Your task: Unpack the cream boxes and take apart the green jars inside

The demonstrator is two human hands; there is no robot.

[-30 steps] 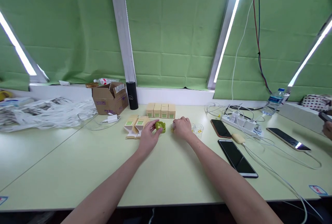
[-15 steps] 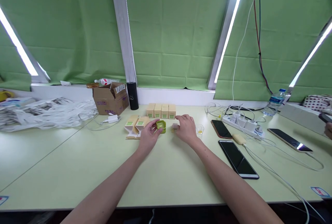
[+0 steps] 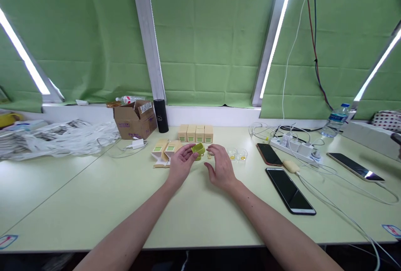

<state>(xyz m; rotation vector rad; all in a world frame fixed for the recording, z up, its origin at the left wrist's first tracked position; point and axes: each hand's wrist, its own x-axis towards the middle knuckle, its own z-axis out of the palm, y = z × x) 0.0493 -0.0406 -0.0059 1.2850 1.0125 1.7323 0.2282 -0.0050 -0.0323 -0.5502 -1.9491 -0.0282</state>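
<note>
Past mid-worktop [image 3: 188, 212], toward the far edge, left hand [image 3: 180, 165] has the little green case [image 3: 198, 149] pinched; right hand's [image 3: 222, 168] just right of it, thumb and fingers parted, looks empty.

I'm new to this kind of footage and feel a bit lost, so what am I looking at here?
There is no machine: these are a person's own bare hands. Every picture comes from one camera worn on their head, looking forward and down.

The left hand holds a small green container. The right hand is open beside it, with nothing visible in its grip.

On the pale table behind the hands stands a row of four small tan boxes. Clear little cups sit right of the right hand, with phones farther right. An open cardboard carton stands at back left.
</note>
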